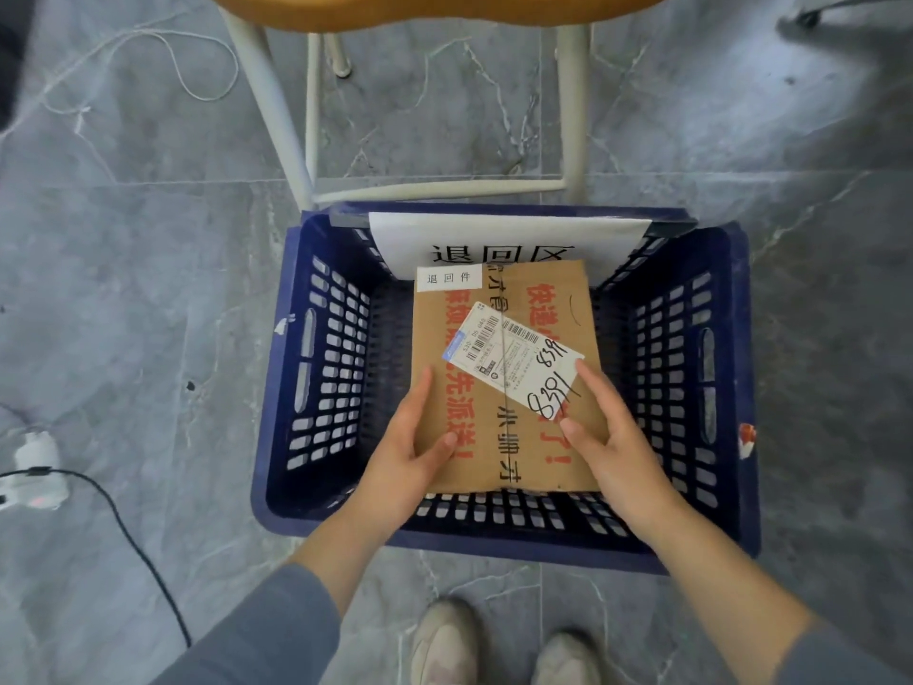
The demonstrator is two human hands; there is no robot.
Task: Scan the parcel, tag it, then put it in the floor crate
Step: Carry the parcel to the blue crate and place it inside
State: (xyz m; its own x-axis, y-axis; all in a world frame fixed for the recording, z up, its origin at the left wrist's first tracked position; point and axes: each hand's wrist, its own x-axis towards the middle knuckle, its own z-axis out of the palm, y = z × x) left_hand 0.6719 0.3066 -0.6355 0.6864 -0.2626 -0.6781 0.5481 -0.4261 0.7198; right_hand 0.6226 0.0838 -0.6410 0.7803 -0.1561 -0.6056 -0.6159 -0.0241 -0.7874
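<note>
1. Two shoes [499,645] stand on the grey floor [123,269] at the bottom edge, just short of the crate [504,546].
2. Grey sleeves [267,630] reach forward from both lower corners, bare forearms crossing the crate's near rim.
3. Left hand [410,452]: its grip holds the parcel [538,437] at the left edge, fingers laid along the side and thumb pressed on top.
4. Right hand [612,437]: its grip holds the parcel's right edge, thumb on top, a fingertip touching the corner of the label [514,358].
5. Parcel sits inside the blue crate, held between both hands; whether it touches the bottom cannot be told.
6. It is flat brown cardboard with red print, a white label stuck askew with barcodes and handwritten digits, and a small white tag [448,277] at the far left corner.
7. White sign [509,234] hangs over the crate's far wall, partly hidden by the parcel.
8. Beyond the crate stands a stool [435,7] with white legs.
9. At left a black cable [143,551] runs across the floor from a white device [34,472].
</note>
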